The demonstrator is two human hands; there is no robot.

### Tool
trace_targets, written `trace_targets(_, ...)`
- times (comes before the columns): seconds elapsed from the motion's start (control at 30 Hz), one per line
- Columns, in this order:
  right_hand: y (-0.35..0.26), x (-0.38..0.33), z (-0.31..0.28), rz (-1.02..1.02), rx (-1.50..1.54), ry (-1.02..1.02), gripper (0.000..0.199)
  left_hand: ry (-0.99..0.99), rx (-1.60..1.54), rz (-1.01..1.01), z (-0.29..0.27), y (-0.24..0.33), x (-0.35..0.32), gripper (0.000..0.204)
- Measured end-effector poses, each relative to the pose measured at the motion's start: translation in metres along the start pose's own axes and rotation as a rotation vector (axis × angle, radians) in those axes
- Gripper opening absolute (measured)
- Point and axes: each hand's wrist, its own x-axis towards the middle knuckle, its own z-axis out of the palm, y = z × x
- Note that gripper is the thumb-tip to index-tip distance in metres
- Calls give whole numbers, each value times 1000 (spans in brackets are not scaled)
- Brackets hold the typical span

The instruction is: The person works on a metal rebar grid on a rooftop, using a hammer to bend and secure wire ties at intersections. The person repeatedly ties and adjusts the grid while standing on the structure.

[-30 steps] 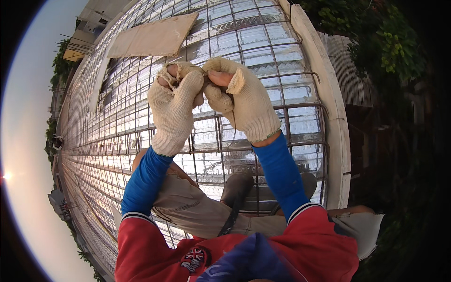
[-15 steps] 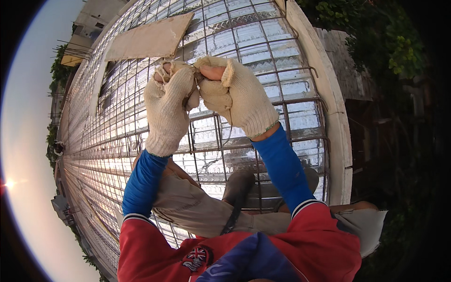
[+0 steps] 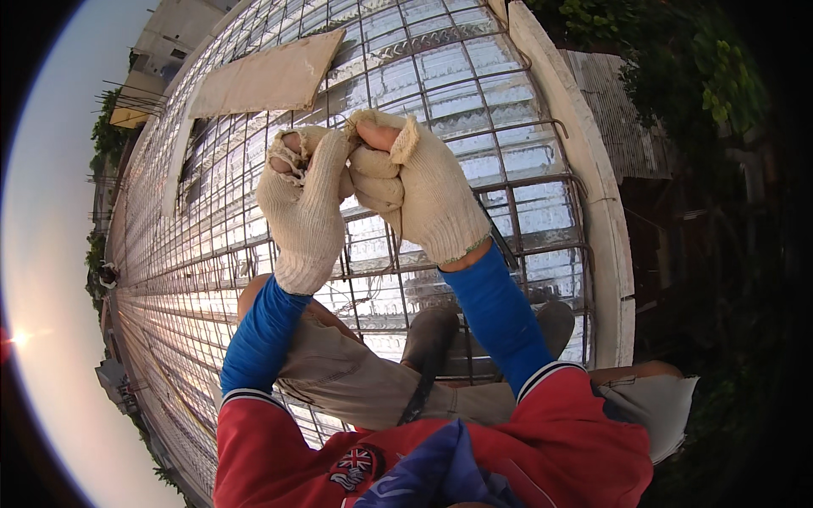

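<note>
Left hand (image 3: 303, 199), right hand (image 3: 430, 190), gloved, touching, rebar grid (image 3: 511, 184) below

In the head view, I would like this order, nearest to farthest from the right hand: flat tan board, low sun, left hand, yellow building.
From the right hand:
1. Left hand, gloved, just beside it on the left.
2. Flat tan board, ahead and to the left.
3. Yellow building, beyond the board, upper left.
4. Low sun, in the sky, far left.
</note>
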Motion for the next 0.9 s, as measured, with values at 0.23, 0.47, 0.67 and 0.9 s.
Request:
trace_targets(0.23,-36,-1,0,-169,-933,29,29,-122,-40,-233,-7,19,6,21)
trace_targets(0.47,-47,-9,11,-175,-1014,88,29,-185,-49,-283,-5,21,8,22)
trace_targets(0.67,-7,0,1,-308,-497,214,29,-132,-409,-413,7,9,8,19)
trace_targets(0.9,-12,-2,-3,-264,-487,69,27,-109,-273,-358,3,15,1,19)
